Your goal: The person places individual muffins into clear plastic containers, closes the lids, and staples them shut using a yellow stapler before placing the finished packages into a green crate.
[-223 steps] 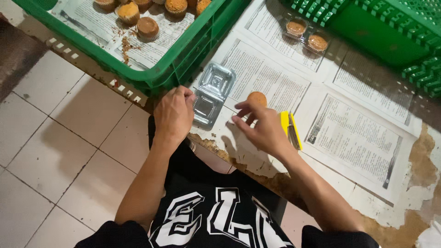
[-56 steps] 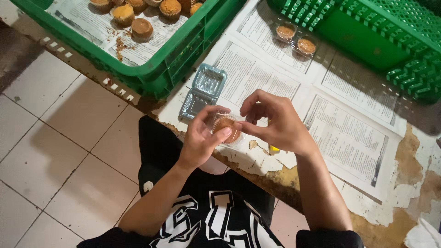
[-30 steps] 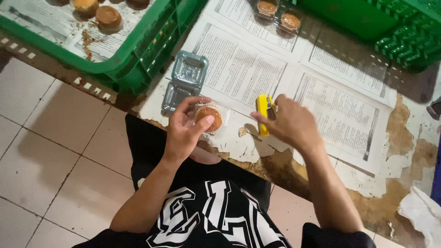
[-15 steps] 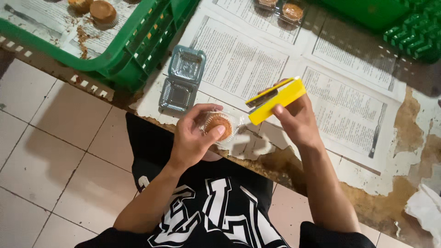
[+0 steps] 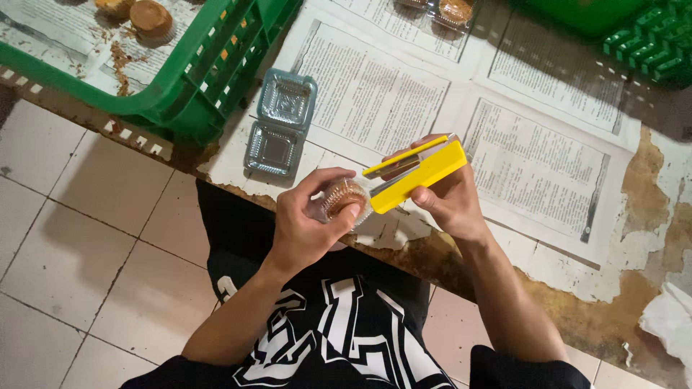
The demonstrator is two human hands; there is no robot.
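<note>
My left hand [image 5: 306, 227] grips a small clear plastic clamshell box [image 5: 341, 202] closed around a brown cake, held at the table's near edge. My right hand [image 5: 443, 198] holds a yellow stapler [image 5: 418, 171] with its jaws open, the front end right against the box's right side. Both hands meet over the newspaper-covered table [image 5: 404, 94].
An empty open clear clamshell [image 5: 281, 122] lies on the newspaper left of my hands. A green plastic crate [image 5: 166, 79] with brown cakes [image 5: 150, 16] stands at the upper left. Packed cakes [image 5: 454, 10] lie at the top edge, another green crate [image 5: 649, 43] upper right. Tiled floor below.
My right hand picked the yellow stapler up off the table and brought it leftward to the boxed cake in my left hand. The camera view shifted slightly.
</note>
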